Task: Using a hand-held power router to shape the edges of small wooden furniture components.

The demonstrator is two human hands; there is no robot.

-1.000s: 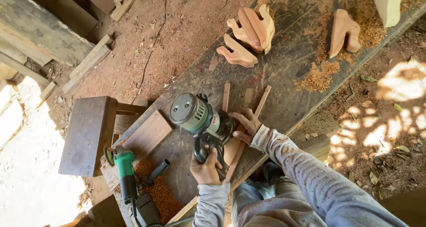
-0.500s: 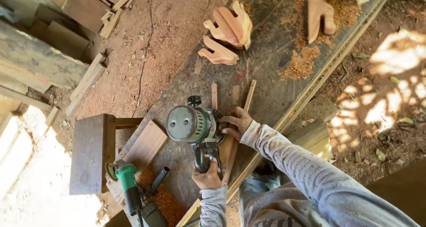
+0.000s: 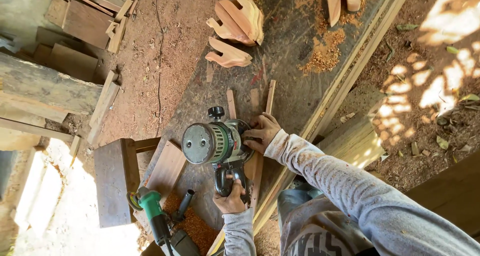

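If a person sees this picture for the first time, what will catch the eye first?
The green power router in the middle of the workbench, gripped by the left hand at its rear handle and the right hand at its side, over thin wooden strips. Beyond it lie carved wooden pieces and sawdust piles.

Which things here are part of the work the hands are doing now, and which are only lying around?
In use:
- green router, left hand on its handle
- right hand beside the router
- thin wood strips under the router

Lying about:
- carved wooden pieces
- green angle grinder
- sawdust piles
- dark wooden stool
- loose boards
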